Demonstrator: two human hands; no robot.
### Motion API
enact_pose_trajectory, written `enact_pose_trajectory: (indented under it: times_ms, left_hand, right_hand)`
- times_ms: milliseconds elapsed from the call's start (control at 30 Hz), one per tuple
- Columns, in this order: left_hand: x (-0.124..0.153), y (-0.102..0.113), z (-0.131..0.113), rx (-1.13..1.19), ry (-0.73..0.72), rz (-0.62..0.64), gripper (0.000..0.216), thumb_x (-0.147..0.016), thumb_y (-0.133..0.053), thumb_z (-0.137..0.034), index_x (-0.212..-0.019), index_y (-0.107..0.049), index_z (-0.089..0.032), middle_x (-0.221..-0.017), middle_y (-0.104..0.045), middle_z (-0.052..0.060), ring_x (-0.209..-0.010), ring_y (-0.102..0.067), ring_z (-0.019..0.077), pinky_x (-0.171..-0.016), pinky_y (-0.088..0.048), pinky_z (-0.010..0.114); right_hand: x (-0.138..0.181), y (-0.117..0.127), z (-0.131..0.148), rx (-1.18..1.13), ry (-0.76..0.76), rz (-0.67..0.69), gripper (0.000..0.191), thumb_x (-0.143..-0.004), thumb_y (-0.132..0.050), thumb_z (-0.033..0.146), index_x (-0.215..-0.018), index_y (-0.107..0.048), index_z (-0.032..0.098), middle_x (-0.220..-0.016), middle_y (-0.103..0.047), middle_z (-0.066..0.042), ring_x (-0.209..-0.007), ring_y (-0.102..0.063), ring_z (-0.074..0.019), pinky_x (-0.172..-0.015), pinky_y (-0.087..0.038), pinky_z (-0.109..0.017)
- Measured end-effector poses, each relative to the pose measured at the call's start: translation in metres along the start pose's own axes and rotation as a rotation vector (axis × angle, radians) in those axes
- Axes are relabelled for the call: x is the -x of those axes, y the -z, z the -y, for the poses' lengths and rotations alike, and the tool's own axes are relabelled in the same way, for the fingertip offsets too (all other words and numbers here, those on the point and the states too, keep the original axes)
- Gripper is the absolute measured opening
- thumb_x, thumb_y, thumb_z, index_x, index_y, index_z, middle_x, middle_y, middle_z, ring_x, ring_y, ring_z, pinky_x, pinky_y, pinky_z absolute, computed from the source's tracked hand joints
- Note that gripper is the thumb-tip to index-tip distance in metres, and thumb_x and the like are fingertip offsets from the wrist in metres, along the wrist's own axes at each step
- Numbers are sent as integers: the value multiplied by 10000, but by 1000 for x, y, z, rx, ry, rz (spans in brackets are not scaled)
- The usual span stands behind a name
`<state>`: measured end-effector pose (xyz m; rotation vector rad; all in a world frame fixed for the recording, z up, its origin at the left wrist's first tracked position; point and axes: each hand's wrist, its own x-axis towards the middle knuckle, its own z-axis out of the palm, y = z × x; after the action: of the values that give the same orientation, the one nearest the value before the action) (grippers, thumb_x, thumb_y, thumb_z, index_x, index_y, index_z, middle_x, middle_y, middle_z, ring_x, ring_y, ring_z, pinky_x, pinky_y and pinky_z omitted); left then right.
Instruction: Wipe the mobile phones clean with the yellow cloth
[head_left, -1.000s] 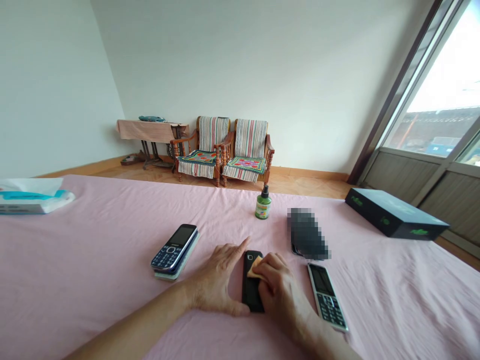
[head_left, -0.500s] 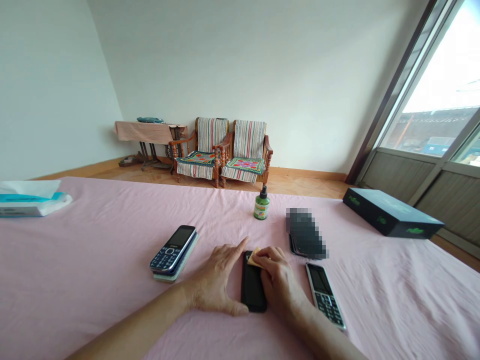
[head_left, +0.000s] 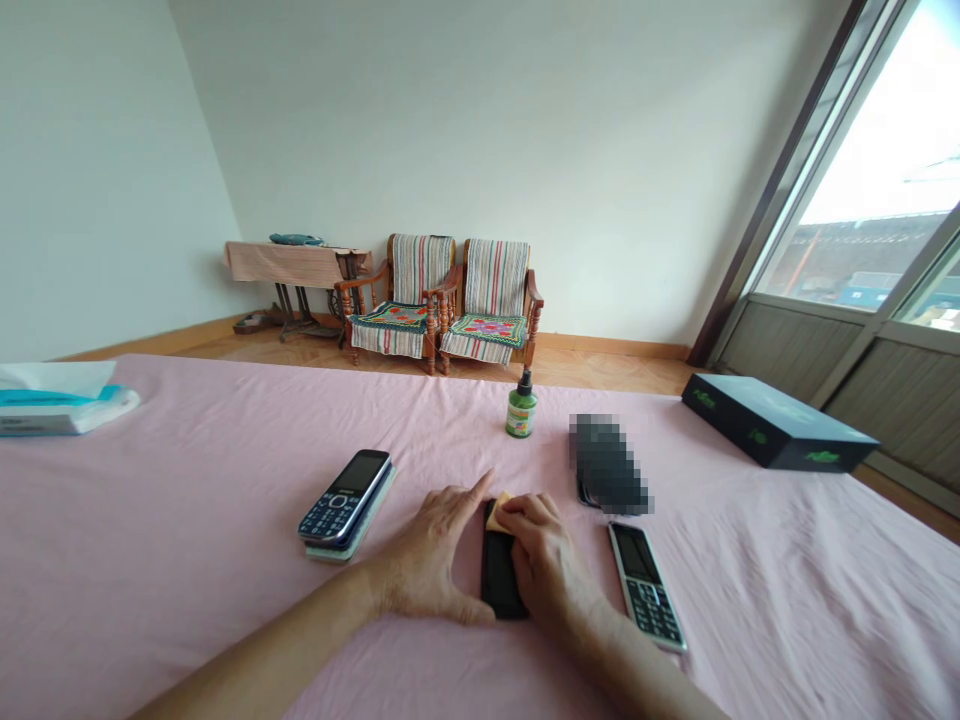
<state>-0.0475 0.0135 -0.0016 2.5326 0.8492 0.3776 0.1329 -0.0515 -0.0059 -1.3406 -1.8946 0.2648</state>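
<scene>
A black phone point(head_left: 501, 572) lies face up on the pink cloth in front of me. My left hand point(head_left: 427, 560) is spread along its left side, thumb at the near corner and forefinger pointing past the far end. Pinched in my right hand point(head_left: 551, 560) is a small folded yellow cloth point(head_left: 498, 514), pressed on the far part of the phone's screen. The right fingers hide part of the phone's right side. Just right of that hand lies a keypad phone point(head_left: 646, 585) with a pale frame.
A dark blue keypad phone point(head_left: 346, 497) rests on another flat device at left. Beyond my hands stand a green spray bottle point(head_left: 521, 412) and a dark, pixelated object point(head_left: 611, 465). A black box point(head_left: 776, 422) sits far right, a tissue pack point(head_left: 64, 400) far left.
My right hand has slid the yellow cloth slightly left across the phone's far end. The left hand stays nearly where it was. The whole view has shifted a little.
</scene>
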Motion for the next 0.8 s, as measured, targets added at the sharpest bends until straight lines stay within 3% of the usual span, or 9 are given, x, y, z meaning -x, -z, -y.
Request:
enact_pose_trajectory:
  times_ms: [100,300,467,667,800]
  left_hand:
    - [0,-1,0,5,-3,-26,1330,-513,-844,-512,-1497,23,-292,-1409,-399,130,-1273,-365,398,-1056,-270,579]
    - [0,-2,1,3,-26,-31,1300,-544,-825,-534,-1495,29,-299,-1426,-381,127,-1286,-354,397,-1066,-247,580]
    - [0,-2,2,7,-3,-26,1334,-508,-843,-530,-1498,16,-279,-1407,-400,136,-1274,-361,394,-1059,-263,572]
    - [0,-2,4,21,-36,-27,1289,-575,-812,-534,-1498,52,-283,-1459,-349,137,-1308,-325,391,-1074,-232,582]
    - [0,-3,4,19,-14,-29,1332,-545,-828,-528,-1494,76,-290,-1436,-373,138,-1296,-338,405,-1059,-250,594]
  right_hand:
    - [5,-3,5,3,14,26,410,-672,-420,-93,-836,-667,191,-938,-620,-65,-899,-527,-206,-783,-474,-311]
    - [2,-2,4,27,13,32,477,-713,-397,-93,-981,-664,198,-1059,-622,-79,-972,-519,-220,-865,-463,-338]
    - [2,-1,4,10,7,33,399,-694,-423,-83,-839,-671,194,-944,-628,-69,-897,-530,-214,-804,-483,-327]
    - [-4,-1,-1,3,17,15,491,-723,-411,-79,-1036,-671,196,-1105,-631,-80,-1030,-510,-223,-930,-457,-361]
    - [-1,2,3,-33,53,54,494,-693,-410,-94,-992,-680,192,-1083,-641,-69,-1022,-512,-210,-919,-458,-338]
